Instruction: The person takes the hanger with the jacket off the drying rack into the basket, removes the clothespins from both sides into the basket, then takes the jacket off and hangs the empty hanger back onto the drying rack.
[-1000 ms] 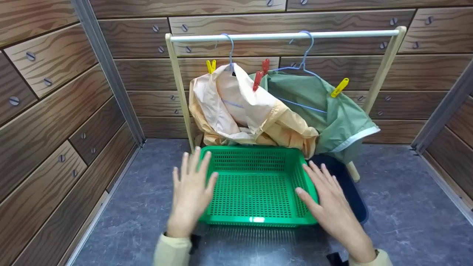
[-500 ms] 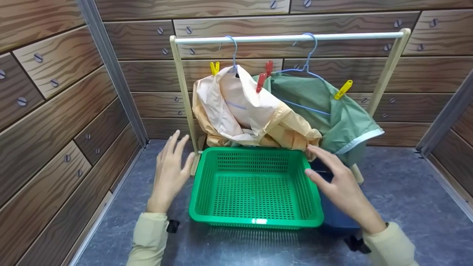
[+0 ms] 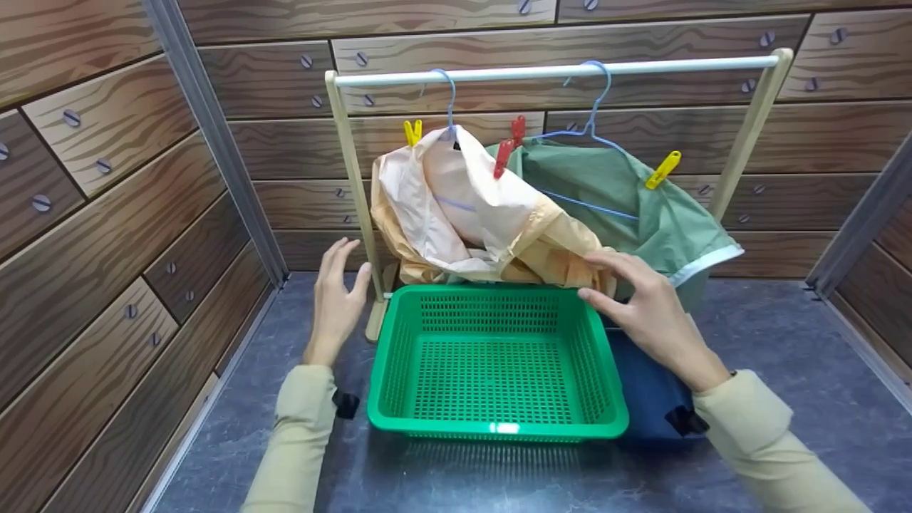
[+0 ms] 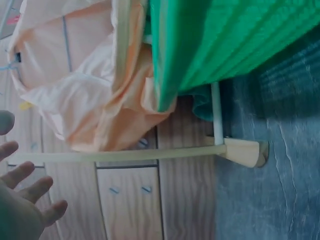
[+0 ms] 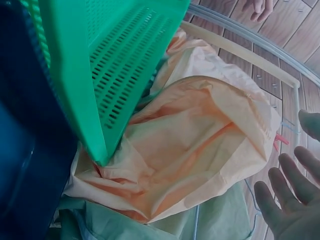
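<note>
A green slotted basket (image 3: 491, 431) with nothing inside sits in front of a clothes rack (image 3: 556, 70). My left hand (image 3: 336, 306) is raised beside its left rim, fingers apart and holding nothing; they also show in the left wrist view. Near the back right corner is my right hand (image 3: 652, 320), its thumb and fingers loosely bent and overlapping the hem of a peach garment (image 3: 491, 206) in the head view. The right wrist view shows a gap between that hand's fingers (image 5: 292, 187) and the cloth. A green garment (image 3: 605, 182) hangs to the right of the peach one.
A dark blue bin (image 3: 652, 395) stands right of the basket, partly beneath the right forearm. Red clothespins (image 3: 504, 158) and yellow clothespins (image 3: 663, 169) clip the garments on blue hangers (image 3: 593, 100). Wood-patterned walls (image 3: 128, 249) enclose the grey floor (image 3: 456, 477).
Both hands have moved away from me; the left has also gone outward from the basket's rim. The right has risen past the basket's right side toward the hanging peach cloth.
</note>
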{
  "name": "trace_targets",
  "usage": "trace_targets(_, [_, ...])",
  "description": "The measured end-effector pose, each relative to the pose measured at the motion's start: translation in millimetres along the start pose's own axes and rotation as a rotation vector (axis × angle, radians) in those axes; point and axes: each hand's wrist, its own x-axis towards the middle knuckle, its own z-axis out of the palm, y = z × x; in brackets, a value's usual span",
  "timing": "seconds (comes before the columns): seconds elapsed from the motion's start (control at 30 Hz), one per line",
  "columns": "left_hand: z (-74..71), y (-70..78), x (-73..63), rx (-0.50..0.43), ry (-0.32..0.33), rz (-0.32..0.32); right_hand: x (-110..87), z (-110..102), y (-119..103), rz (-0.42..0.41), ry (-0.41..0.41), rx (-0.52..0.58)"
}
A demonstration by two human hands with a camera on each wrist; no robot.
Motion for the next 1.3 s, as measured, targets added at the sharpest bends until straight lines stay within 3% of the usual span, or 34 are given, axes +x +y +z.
trace_targets(0.17, [8.2, -16.4, 13.9, -0.005, -0.007, -0.045, 9.1, 2.2, 4.5, 0.01, -0.005, 0.012])
trace_targets(0.47, [13.6, -49.5, 47.5, -0.011, -0.056, -0.216, 15.1, 4.2, 7.2, 0.003, -0.029, 0.004])
trace_targets(0.63, [11.4, -64.5, 56.4, 0.009, -0.109, -0.313, 12.5, 5.7, 8.7, 0.014, -0.038, 0.007])
trace_targets(0.83, [16.3, -68.6, 61.1, -0.051, -0.154, -0.393, 10.9, 3.5, 11.4, 0.034, -0.014, 0.019])
trace_targets(1.07, [27.1, -65.4, 71.9, -0.116, -0.167, -0.37, 7.4, 3.0, 15.2, 0.059, -0.05, 0.028])
trace_targets(1.3, [34.7, -48.6, 88.7, -0.153, -0.029, -0.352, 2.8, 7.6, 18.4, 0.086, -0.065, 0.017])
